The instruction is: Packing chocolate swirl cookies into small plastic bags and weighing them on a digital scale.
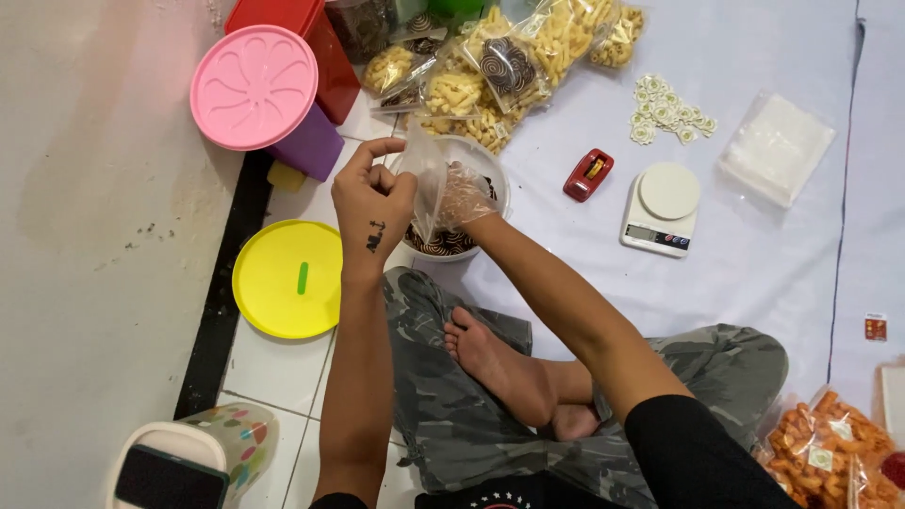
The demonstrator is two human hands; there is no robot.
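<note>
- Bag [426, 179]: clear plastic, held upright over the white bowl [497, 168], between both hands.
- Left hand [372, 203]: fingers curled, pinching the bag's left edge; index finger raised.
- Right hand [464, 196]: in a clear glove, pushed inside the bag, fingers bunched together.
- Bowl: on the floor just ahead of the crossed legs, holding dark swirl cookies [441, 245].
- Scale [662, 209]: white, on the sheet, well right of the bowl.
- Yellow lid [283, 283]: on tiles, left of the left wrist.
</note>
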